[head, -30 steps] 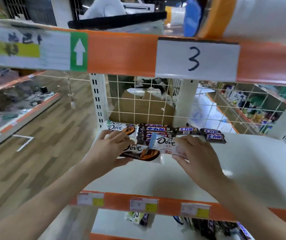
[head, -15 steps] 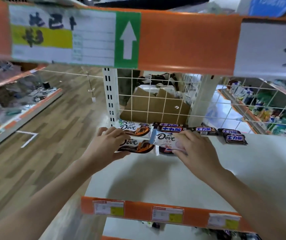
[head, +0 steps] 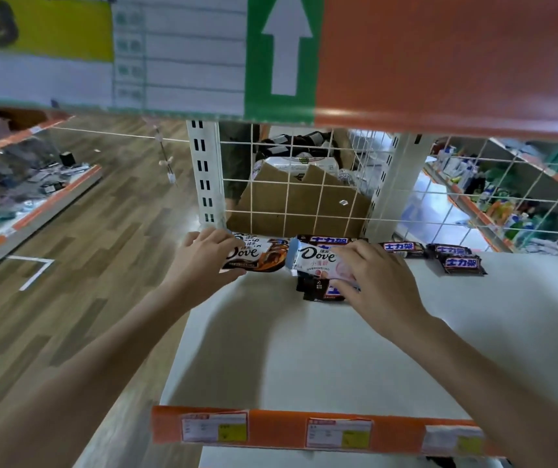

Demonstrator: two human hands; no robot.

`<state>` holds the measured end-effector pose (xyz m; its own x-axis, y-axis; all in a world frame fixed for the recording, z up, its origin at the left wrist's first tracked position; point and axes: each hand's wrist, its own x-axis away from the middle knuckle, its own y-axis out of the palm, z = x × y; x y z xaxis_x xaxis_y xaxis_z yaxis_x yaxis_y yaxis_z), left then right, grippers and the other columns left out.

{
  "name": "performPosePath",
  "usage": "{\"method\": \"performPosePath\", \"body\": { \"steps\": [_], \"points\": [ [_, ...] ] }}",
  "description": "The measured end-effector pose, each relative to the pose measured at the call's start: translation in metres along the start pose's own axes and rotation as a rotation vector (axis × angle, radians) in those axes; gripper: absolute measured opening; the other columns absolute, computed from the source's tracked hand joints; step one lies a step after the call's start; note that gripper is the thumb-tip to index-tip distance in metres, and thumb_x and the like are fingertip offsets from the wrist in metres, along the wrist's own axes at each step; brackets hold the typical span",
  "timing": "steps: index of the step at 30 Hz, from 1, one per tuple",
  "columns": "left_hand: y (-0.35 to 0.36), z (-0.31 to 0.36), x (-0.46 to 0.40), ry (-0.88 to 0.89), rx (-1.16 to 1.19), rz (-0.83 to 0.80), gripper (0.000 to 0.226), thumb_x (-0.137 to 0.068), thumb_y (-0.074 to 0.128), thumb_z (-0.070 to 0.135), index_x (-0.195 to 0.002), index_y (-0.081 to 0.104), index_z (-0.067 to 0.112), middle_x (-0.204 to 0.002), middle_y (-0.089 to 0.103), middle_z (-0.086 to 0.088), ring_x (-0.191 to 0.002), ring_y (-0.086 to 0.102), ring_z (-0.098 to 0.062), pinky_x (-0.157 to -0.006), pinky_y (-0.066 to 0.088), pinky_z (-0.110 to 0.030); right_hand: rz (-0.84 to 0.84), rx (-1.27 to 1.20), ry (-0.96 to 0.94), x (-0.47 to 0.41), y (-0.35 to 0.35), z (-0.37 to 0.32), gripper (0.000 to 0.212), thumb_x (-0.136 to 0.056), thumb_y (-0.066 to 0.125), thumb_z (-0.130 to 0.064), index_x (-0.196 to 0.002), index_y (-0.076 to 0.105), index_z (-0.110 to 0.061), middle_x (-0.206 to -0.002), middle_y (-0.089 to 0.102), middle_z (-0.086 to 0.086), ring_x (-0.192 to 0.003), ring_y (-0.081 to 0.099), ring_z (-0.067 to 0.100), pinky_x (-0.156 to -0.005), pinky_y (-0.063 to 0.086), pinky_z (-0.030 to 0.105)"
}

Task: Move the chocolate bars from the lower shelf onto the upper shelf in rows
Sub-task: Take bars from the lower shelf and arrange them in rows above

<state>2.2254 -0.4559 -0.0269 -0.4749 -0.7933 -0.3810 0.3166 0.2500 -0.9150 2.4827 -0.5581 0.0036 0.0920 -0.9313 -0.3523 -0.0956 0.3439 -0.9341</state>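
Nearest you is the orange front lip point(head: 281, 428) of the white shelf point(head: 304, 349), carrying three small price tags point(head: 215, 427). Both your forearms reach up and over it toward the back of the shelf.

Your left hand point(head: 203, 261) grips the left end of a brown Dove bar point(head: 257, 256), fingers curled over its top edge and thumb underneath. Your right hand point(head: 372, 278) holds the right end of a white Dove bar point(head: 314, 265), fingers curled over it (the thumb sits under the wrapper). The two bars meet end to end, roughly level, at the back left of the shelf. The white bar lies over a dark Snickers bar point(head: 319, 290) that pokes out below it.

Just behind your hands, another Dove bar point(head: 254, 238) and more dark bars point(head: 329, 239) lie along the back edge. To the right, a single Snickers point(head: 402, 248) sits close by, then a pair point(head: 459, 261) overlapping each other a little farther along.

Behind the shelf stands a white wire grid point(head: 304, 184) between two slotted posts, with a cardboard box point(head: 291, 204) beyond it. Overhead, very close, runs an orange shelf edge point(head: 456, 59) bearing a green label with a white arrow point(head: 286, 49). Wood flooring point(head: 102, 248) and other shelving lie to the left.
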Motion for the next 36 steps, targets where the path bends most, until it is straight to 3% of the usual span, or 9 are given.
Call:
{"method": "performPosePath", "body": {
  "steps": [36],
  "points": [
    [0.017, -0.006, -0.008, -0.004, 0.047, 0.047, 0.049, -0.076, 0.070, 0.043, -0.118, 0.058, 0.022, -0.117, 0.057, 0.002, -0.114, 0.047, -0.021, -0.095, 0.030, -0.040, -0.003, 0.016, 0.006, -0.008, 0.007, -0.017, 0.048, -0.087, 0.062, -0.035, -0.131, 0.051, -0.022, -0.120, 0.055, -0.002, -0.113, 0.048, 0.020, -0.087, 0.035, 0.034]
  ]
}}
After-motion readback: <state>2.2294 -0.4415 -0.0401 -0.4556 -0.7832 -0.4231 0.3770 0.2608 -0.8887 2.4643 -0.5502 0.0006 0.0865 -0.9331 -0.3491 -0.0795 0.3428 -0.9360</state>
